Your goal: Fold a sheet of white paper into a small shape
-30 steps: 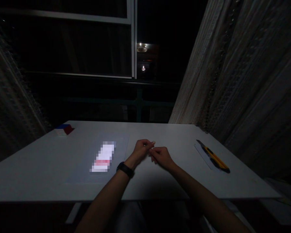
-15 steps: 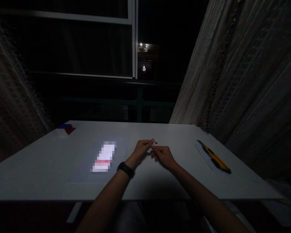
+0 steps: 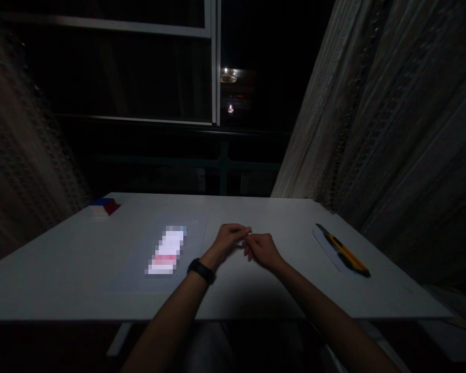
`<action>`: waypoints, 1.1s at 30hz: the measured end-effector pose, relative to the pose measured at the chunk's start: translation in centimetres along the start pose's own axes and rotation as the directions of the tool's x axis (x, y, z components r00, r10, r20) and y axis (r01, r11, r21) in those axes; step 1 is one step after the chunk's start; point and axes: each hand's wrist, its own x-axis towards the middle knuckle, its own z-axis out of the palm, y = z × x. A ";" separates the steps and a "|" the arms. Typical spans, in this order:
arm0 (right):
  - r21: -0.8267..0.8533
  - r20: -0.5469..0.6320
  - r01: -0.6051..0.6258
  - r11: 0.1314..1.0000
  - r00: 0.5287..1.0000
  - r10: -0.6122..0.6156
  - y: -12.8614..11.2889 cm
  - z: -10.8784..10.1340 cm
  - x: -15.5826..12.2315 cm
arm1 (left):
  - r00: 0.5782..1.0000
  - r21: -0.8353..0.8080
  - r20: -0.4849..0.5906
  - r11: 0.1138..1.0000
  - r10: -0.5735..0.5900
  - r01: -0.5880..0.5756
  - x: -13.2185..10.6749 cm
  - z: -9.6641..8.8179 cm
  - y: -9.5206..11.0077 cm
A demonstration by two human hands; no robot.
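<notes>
Both hands are positioned over the white counter near its middle, taken here as the clock centre. The fingers of the left hand and right hand are brought together at the tips, bent in a pinch. A small pale piece is grasped between them; it is mostly covered, and its identity cannot be told. A black wristband is worn on the left wrist. At 9 o'clock, a lit phone, its screen pixelated, is laid on a translucent sheet. At 10 o'clock, a blue, red and white block is seated near the far corner. Between 3 and 4 o'clock, a yellow-and-black cutter is laid overlapping a flat pale strip.
</notes>
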 end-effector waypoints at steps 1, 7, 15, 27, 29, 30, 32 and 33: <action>0.005 0.011 -0.005 1.000 1.000 0.005 0.1 0.0 0.1 | 1.000 0.016 -0.015 1.000 0.015 -0.015 0.0 0.0 0.0; 0.024 0.020 0.003 1.000 1.000 -0.004 0.6 -0.4 0.4 | 1.000 0.007 -0.004 1.000 0.005 -0.005 0.1 0.0 -0.4; 0.084 0.018 -0.008 0.996 1.000 0.007 0.3 -0.6 0.4 | 0.995 0.093 -0.089 0.995 0.035 -0.027 0.4 0.0 -0.6; 0.458 -0.124 -0.153 0.876 0.965 0.233 1.0 -0.9 1.2 | 0.987 0.421 -0.104 0.905 0.122 -0.067 0.9 -0.3 -1.2; 0.469 -0.156 -0.148 0.871 0.957 0.246 0.9 -0.9 1.2 | 0.985 0.480 -0.096 0.874 0.141 -0.079 0.9 -0.2 -1.3; 0.474 -0.160 -0.145 0.869 0.956 0.246 0.9 -0.9 1.3 | 0.985 0.492 -0.092 0.866 0.149 -0.085 0.9 -0.2 -1.3; 0.488 -0.140 -0.145 0.861 0.960 0.241 0.7 -0.9 1.3 | 0.982 0.501 -0.095 0.860 0.164 -0.095 0.8 -0.1 -1.3; 0.494 -0.121 -0.147 0.857 0.964 0.235 0.7 -0.9 1.3 | 0.980 0.500 -0.102 0.860 0.170 -0.097 0.8 -0.1 -1.3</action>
